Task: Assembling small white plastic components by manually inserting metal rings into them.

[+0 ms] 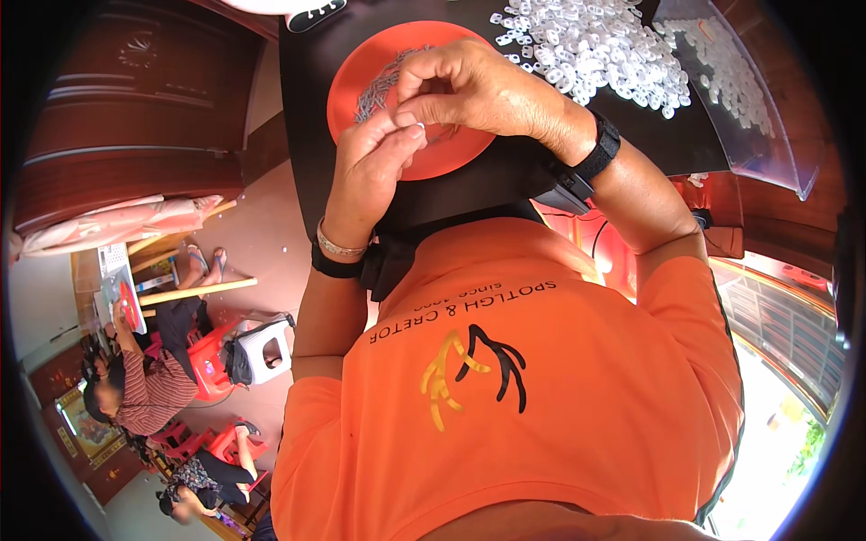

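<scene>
Over one orange plate point(451, 160): left hand point(370, 167) and right hand point(483, 90) meet at one small white piece point(420, 127).
Left hand pinches it, thumb to finger; right hand in a narrow pinch beside it, can't tell on what. Piece is pale, mostly covered, long axis unreadable. Grey pieces point(374, 95) on plate: slim, mixed directions, too many to count. One heap of flat, holed white pieces point(586, 59), uncountable, on black tabletop point(667, 144), right of plate.

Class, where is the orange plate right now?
In the head view, the orange plate lies at top centre on the black table, just left of the white pieces.
</scene>
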